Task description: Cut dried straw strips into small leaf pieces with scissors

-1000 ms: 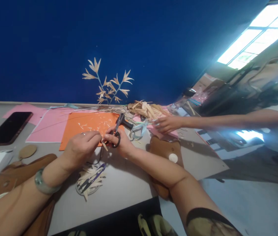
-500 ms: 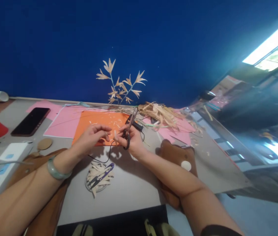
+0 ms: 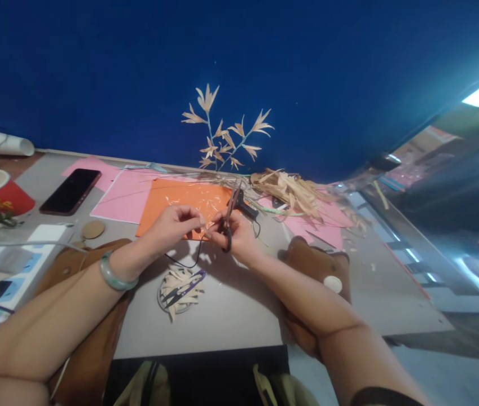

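My left hand (image 3: 175,225) is over the front edge of an orange sheet (image 3: 161,194), thumb and fingers pinched together at a small pale scrap too tiny to make out well. Facing it, my right hand (image 3: 239,239) has scissors (image 3: 233,206) hooked on its fingers, blades pointing up and away. Its thumb and forefinger also meet close to that scrap, fingertips of both hands almost touching. Thin pale clippings are scattered on the orange sheet. Below the hands, a small round dish holds pale strips (image 3: 175,279), with purple-handled thread snips (image 3: 190,286) lying on top.
Behind my right hand lies a black glue gun (image 3: 247,210), its cord looping forward. Dried husks (image 3: 292,192) are piled beyond it. A branch with husk leaves (image 3: 233,149) stands against the blue wall. Leftward are a phone (image 3: 70,192), a red paper cup (image 3: 8,194) and a power strip (image 3: 31,259).
My left fingers, apart from the right ones before, have come across to meet them and closed in a pinch. The scissors stay in my right hand. The whole view has shifted slightly.
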Demonstrator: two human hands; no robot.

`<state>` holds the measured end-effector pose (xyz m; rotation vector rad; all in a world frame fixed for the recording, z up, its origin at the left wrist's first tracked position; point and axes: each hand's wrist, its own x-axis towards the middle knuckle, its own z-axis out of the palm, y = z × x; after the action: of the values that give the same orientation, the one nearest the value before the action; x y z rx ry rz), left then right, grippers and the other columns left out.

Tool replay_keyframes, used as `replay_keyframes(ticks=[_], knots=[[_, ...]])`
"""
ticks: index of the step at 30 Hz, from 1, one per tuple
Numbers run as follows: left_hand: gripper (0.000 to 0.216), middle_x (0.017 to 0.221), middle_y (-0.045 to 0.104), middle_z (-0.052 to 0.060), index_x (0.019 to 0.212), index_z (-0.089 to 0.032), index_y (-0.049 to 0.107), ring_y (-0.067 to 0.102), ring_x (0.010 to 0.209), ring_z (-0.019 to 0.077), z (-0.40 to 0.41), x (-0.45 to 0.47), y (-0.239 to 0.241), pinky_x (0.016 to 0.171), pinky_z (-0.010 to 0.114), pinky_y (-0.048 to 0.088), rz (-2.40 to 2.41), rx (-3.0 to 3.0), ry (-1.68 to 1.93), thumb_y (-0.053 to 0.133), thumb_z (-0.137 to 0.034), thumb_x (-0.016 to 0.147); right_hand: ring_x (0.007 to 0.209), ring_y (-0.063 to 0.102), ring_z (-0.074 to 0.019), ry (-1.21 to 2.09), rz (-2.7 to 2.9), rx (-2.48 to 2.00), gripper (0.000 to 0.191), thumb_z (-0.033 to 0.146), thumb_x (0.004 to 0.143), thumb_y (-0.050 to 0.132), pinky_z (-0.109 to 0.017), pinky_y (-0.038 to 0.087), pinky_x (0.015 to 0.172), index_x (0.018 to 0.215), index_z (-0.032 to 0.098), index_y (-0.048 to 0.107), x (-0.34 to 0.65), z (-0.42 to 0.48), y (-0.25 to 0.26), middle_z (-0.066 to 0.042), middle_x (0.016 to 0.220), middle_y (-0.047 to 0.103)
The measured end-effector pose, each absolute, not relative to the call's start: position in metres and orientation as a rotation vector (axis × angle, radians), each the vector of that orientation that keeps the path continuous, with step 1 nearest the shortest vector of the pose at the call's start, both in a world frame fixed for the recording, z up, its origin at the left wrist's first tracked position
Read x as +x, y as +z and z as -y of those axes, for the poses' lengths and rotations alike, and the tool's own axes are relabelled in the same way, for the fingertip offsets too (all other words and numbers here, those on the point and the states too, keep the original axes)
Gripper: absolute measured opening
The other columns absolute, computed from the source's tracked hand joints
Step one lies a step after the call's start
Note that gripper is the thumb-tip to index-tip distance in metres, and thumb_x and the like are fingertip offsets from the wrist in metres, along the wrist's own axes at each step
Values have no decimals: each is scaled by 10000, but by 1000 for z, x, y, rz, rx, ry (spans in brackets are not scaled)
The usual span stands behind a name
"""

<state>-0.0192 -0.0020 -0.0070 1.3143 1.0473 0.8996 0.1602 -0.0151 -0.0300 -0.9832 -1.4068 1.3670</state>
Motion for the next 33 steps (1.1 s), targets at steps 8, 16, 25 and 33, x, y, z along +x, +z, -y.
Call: replay_keyframes(ticks=[8, 16, 25, 33], knots=[[139, 617, 612, 0, 693, -140, 610, 568, 566, 109, 2, -23, -1, 512, 216, 440, -1050, 1349, 931, 665, -267, 675, 574, 599, -104, 1372, 1510, -1041, 405, 338, 606, 805, -232, 481, 585, 858, 186, 527, 166, 7, -26, 33, 640, 639], [64, 583, 634, 10, 639, -139, 616, 582, 554, 112, 14, -27, 22, 527, 215, 448, -929, 1536, 587, 664, -182, 636, 539, 585, -107, 1434, 1608, -1154, 358, 249, 588, 770, -225, 456, 542, 843, 185, 527, 175, -4, -32, 42, 619, 626], [89, 564, 640, -27, 678, -182, 630, 571, 503, 111, 19, -32, 12, 487, 200, 411, -641, 1693, -158, 561, -133, 651, 662, 639, -150, 1156, 1937, -1298, 253, 211, 645, 704, -235, 454, 610, 872, 174, 596, 178, -7, -52, -12, 722, 690], [118, 508, 596, -42, 569, -195, 638, 515, 475, 106, 20, -31, 13, 458, 199, 352, -686, 1829, -191, 548, -118, 563, 652, 582, -133, 862, 2156, -1435, 212, 273, 699, 685, -214, 374, 599, 875, 171, 623, 176, -1, -43, 1, 707, 673]])
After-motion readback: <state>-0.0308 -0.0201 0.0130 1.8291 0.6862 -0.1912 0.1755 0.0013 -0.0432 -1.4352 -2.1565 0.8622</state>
